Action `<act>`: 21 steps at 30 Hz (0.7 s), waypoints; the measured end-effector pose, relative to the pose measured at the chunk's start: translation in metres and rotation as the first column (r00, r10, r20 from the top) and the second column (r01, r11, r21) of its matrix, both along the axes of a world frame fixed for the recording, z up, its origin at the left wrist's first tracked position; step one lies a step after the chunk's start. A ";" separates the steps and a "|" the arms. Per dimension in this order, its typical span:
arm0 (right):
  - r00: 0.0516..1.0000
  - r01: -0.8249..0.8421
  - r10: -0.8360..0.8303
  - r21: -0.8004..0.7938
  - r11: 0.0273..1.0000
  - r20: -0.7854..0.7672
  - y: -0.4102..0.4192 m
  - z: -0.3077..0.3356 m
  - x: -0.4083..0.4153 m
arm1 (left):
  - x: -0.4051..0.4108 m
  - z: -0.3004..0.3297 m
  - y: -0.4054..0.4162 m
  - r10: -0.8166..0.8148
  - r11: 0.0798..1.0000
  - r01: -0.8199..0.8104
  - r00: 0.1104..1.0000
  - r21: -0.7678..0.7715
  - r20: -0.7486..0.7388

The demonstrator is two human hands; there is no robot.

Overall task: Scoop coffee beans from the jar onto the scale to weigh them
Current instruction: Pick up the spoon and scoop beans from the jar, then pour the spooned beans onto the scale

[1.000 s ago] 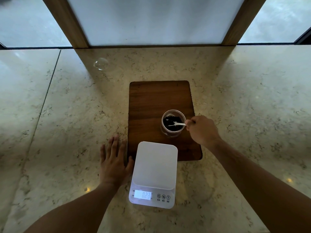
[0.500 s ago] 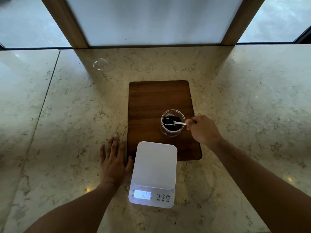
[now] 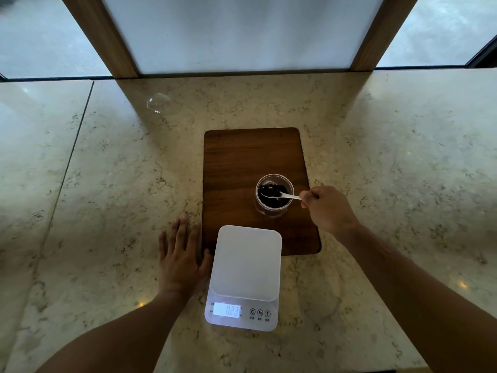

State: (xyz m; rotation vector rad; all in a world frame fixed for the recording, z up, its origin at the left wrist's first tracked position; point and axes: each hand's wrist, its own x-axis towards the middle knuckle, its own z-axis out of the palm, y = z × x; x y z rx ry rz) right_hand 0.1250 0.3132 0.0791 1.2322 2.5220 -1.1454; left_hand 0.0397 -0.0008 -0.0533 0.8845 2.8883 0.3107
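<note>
A small clear jar (image 3: 274, 210) with dark coffee beans (image 3: 279, 201) stands on a dark wooden board (image 3: 242, 157). My right hand (image 3: 326, 208) grips the handle of a white spoon (image 3: 289, 196) whose bowl sits over the jar's mouth with beans in it. A white digital scale (image 3: 246, 262) lies in front of the board, its platform bare and its display lit with digits. My left hand (image 3: 181, 261) rests flat on the counter, fingers spread, just left of the scale.
The marble counter (image 3: 107, 197) stretches wide on both sides, with a seam at the left. A small clear glass lid or dome (image 3: 158, 103) lies at the back left. Wooden window posts (image 3: 107, 41) rise behind the counter.
The spoon's bowl has come up from among the beans to the jar's mouth, carrying beans. My right hand has shifted slightly. The left hand has stayed put.
</note>
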 end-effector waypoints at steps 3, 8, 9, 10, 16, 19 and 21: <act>1.000 -0.002 0.002 0.008 1.000 -0.008 0.000 0.001 0.005 | 0.001 -0.001 -0.001 -0.002 1.000 0.002 1.000 0.000 -0.003; 0.999 0.008 -0.008 0.004 1.000 -0.049 -0.001 0.001 0.015 | 0.000 0.000 0.000 0.005 1.000 -0.005 1.000 0.013 0.001; 0.998 0.006 -0.006 0.009 1.000 -0.063 -0.002 0.001 0.017 | 0.001 0.000 0.000 0.005 1.000 -0.005 1.000 0.013 -0.001; 0.997 0.002 -0.001 0.016 1.000 -0.079 -0.002 0.001 0.019 | 0.001 0.000 0.000 0.005 1.000 -0.005 1.000 0.012 -0.003; 0.991 -0.037 0.037 0.002 0.999 -0.128 -0.013 0.004 0.037 | 0.001 -0.001 0.000 -0.001 1.000 0.001 1.000 0.004 -0.015; 0.992 -0.043 0.042 -0.007 0.999 -0.120 -0.023 0.003 0.048 | 0.001 -0.001 0.000 0.006 1.000 -0.007 1.000 -0.002 -0.015; 0.992 -0.038 0.034 -0.026 0.999 -0.119 -0.030 0.001 0.055 | 0.001 -0.001 0.000 0.007 1.000 -0.007 1.000 -0.002 -0.015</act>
